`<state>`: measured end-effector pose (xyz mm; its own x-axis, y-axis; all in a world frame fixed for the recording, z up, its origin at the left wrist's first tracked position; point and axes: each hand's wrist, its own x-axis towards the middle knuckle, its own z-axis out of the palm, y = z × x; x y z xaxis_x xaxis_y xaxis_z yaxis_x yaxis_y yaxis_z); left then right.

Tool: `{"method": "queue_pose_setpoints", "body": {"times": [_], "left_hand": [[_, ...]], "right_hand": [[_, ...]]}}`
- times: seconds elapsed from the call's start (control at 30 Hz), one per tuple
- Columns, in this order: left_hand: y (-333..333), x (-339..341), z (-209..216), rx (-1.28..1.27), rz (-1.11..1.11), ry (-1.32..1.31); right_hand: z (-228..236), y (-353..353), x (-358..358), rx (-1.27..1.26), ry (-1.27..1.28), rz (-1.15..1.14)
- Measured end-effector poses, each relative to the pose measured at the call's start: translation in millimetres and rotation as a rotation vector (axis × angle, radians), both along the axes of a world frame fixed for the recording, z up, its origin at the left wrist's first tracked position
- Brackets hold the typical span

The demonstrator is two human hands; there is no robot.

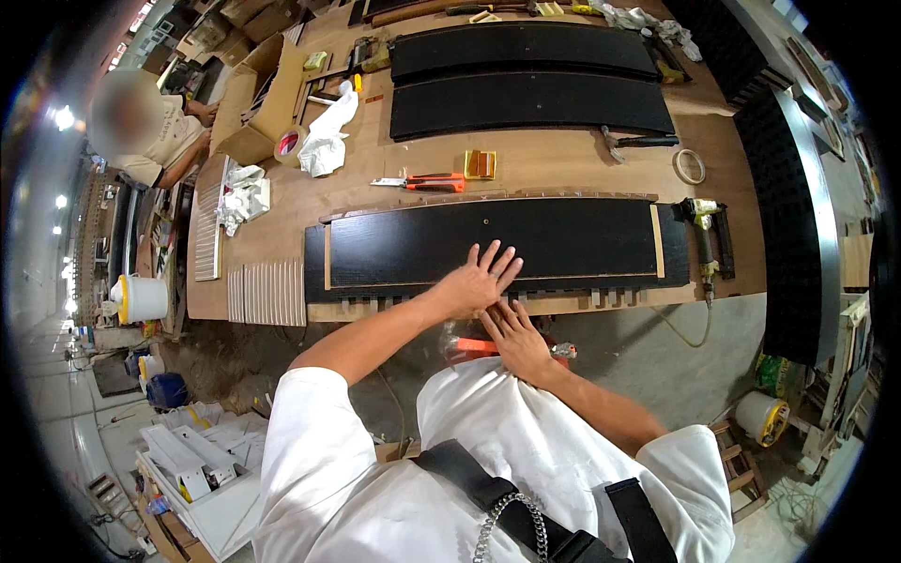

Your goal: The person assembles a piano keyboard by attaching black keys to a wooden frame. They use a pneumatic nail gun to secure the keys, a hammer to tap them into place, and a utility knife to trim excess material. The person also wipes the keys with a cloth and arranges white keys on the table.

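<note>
A long black panel [413, 246] lies on the workbench in front of me, with pale wooden strips along its two ends and a thin one along its near side. My left hand [477, 281] rests on the panel's near edge, fingers spread, with nothing in it. Just below it, at the bench's near edge, my right hand [519, 340] is stretched out with its fingertips close to the left hand. No object shows in it. A tool with an orange handle [474, 345] sits at my waist, partly hidden by the right hand.
A nail gun [704, 239] with a hose stands right of the panel. Beyond lie a red utility knife [422, 182], a small yellow box [481, 165], a hammer [638, 142] and two black panels [526, 103]. Wooden strips [267, 294] lie left. A person [160, 141] is at the far left.
</note>
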<state>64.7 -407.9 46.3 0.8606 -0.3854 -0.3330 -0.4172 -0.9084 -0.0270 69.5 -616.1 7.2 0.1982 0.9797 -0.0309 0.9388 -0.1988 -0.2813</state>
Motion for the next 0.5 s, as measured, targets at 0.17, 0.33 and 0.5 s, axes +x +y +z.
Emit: {"method": "queue_pose_setpoints", "body": {"times": [0.17, 0.33, 0.5], "left_hand": [[-17.4, 0.2, 7.2, 0.031, -0.004, -0.062], [19.0, 30.5, 60.9, -0.188, 0.000, -0.086], [58.0, 52.6, 123.0, -0.375, 0.392, 0.088]], "right_hand": [[-5.1, -0.4, -2.8, -0.054, 0.029, -0.021], [7.7, -8.6, 1.8, -0.022, 0.102, -0.022], [25.1, -72.3, 34.0, 0.160, 0.393, -0.541]]}}
